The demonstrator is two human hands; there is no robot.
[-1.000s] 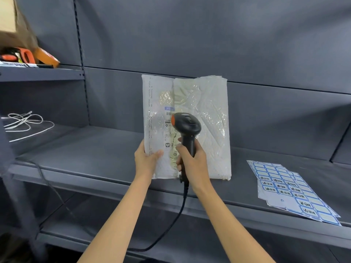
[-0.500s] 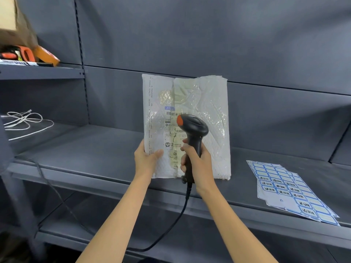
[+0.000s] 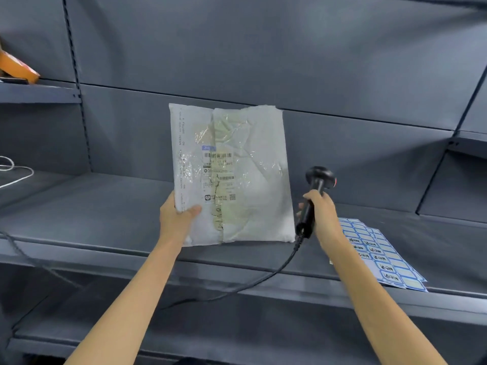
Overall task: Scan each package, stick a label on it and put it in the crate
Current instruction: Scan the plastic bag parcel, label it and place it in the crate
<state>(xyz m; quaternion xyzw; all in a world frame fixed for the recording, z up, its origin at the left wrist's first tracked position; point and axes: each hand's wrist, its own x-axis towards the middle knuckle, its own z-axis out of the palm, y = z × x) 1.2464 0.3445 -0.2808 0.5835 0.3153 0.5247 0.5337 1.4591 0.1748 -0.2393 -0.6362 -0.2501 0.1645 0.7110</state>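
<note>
A left hand (image 3: 177, 219) pinches the lower corner of a crinkled white plastic mailer package (image 3: 232, 175), held upright over the grey metal shelf (image 3: 105, 214). The right hand (image 3: 322, 214) grips a black corded handheld scanner (image 3: 313, 198) beside it. Held by one corner, the slick bag could sag or slip.

Dark grey metal shelving (image 3: 79, 219) with a matching back panel (image 3: 263, 48).

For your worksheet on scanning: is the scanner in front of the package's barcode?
No: the scanner is beside the package, to its right.
</note>
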